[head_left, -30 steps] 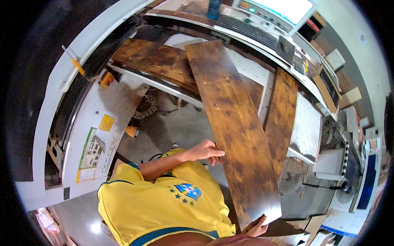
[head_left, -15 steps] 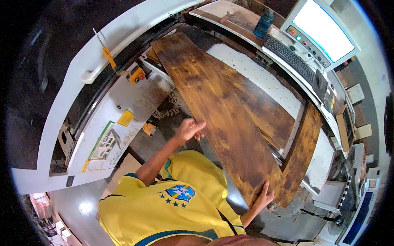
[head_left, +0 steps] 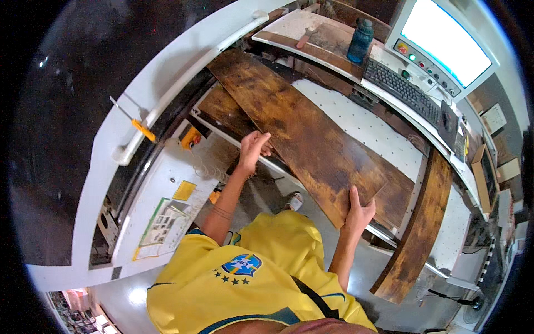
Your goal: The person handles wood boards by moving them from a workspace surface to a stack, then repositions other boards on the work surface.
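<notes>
Both my hands hold a long brown wood-grain board (head_left: 300, 122), which slants from the far left toward my right. My left hand (head_left: 254, 149) grips its near long edge, thumb on top and fingers curled underneath. At its near right corner, my right hand (head_left: 357, 211) has the thumb on the face, with the other fingers partly hidden. Under it lies another brown board (head_left: 397, 192), showing at the right and at the far left, mostly covered. A third, narrower board (head_left: 421, 222) lies crosswise to the right, its near end jutting past the table edge.
The white perforated table (head_left: 356, 111) runs beneath the boards. Beyond it a shelf carries a blue bottle (head_left: 360, 42), a keyboard (head_left: 401, 89) and a mouse (head_left: 446, 120), beside a lit screen (head_left: 445, 42). An orange-handled tool (head_left: 143, 129) sits on the white rail at left.
The held board has moved away from me over the table and turned flatter across the view. My right hand has risen with its corner, and the board no longer overlaps the narrow crosswise one.
</notes>
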`<move>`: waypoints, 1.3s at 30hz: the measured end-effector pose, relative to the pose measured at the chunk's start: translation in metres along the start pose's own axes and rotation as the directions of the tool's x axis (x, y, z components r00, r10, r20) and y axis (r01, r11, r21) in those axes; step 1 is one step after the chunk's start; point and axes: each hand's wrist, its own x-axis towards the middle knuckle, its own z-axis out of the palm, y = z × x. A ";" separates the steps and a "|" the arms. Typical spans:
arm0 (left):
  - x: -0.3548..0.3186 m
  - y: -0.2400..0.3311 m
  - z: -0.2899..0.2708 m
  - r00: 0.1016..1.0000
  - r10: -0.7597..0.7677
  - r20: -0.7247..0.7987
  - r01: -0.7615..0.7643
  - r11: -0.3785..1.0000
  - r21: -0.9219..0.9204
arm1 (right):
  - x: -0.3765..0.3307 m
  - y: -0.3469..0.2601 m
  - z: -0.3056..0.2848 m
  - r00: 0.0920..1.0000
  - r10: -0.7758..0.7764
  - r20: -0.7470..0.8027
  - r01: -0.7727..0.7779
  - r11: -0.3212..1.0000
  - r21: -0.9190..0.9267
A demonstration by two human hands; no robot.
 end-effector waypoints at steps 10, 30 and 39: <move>0.092 0.024 0.057 0.881 -0.241 0.408 0.084 0.927 0.366 | 0.191 0.019 0.035 0.998 -0.011 0.068 0.028 0.968 -0.250; 0.330 -0.040 0.011 0.976 -0.211 -0.049 0.022 -0.128 0.991 | 0.371 0.083 -0.028 0.803 0.059 0.593 0.573 0.196 -0.796; 0.356 -0.039 -0.018 0.990 -0.137 0.010 -0.018 -0.057 0.998 | 0.375 0.085 -0.005 0.697 -0.001 0.717 0.705 0.184 -0.685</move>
